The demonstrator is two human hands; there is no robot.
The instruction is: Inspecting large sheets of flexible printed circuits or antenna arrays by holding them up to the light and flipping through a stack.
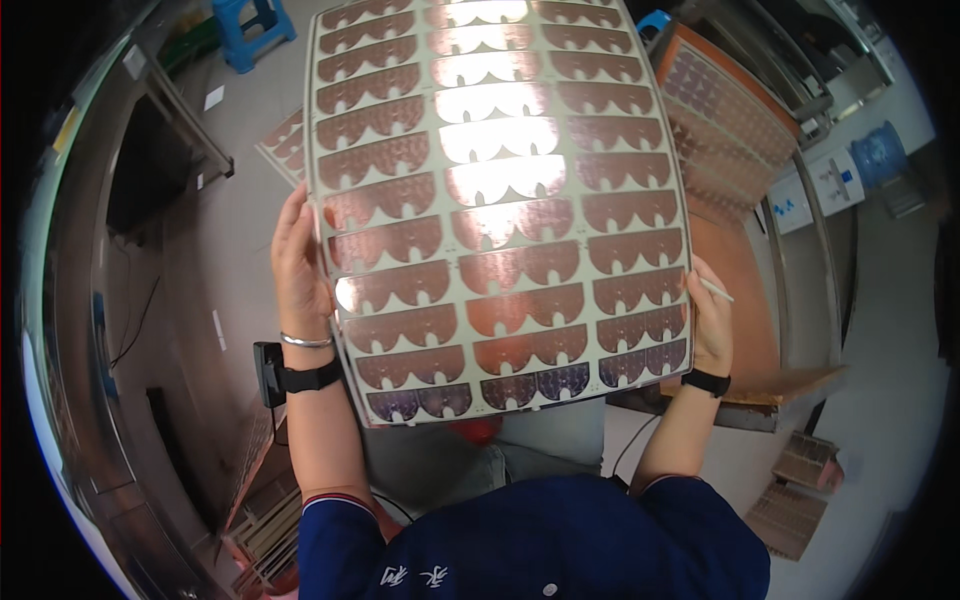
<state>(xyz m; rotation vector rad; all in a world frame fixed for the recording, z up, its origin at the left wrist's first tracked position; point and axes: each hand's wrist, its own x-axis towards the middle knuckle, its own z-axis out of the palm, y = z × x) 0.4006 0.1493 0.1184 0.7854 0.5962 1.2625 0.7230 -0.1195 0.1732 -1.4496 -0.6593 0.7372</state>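
A large, slightly bowed circuit board panel (pixel 462 245) is held up in front of me. Its pale sheet carries rows of coppery, visor-shaped pieces, and a bright glare runs down the upper middle. My left hand (pixel 298 265) is closed on the panel's left edge, thumb at the edge and fingers partly behind it. On the opposite edge, my right hand (pixel 710 320) grips lower down, its fingers mostly hidden. A thin white stick, perhaps a pen (pixel 716 290), juts out from the right hand. Both wrists wear black bands.
At the right, another patterned panel (pixel 730 130) leans over an orange-brown board surface (pixel 735 270). More boards (pixel 788 522) lie at the lower right. A metal-fronted counter (pixel 165 420) runs along the left. Stacked panels (pixel 268 540) stand at lower left; a blue stool (pixel 240 40) is beyond.
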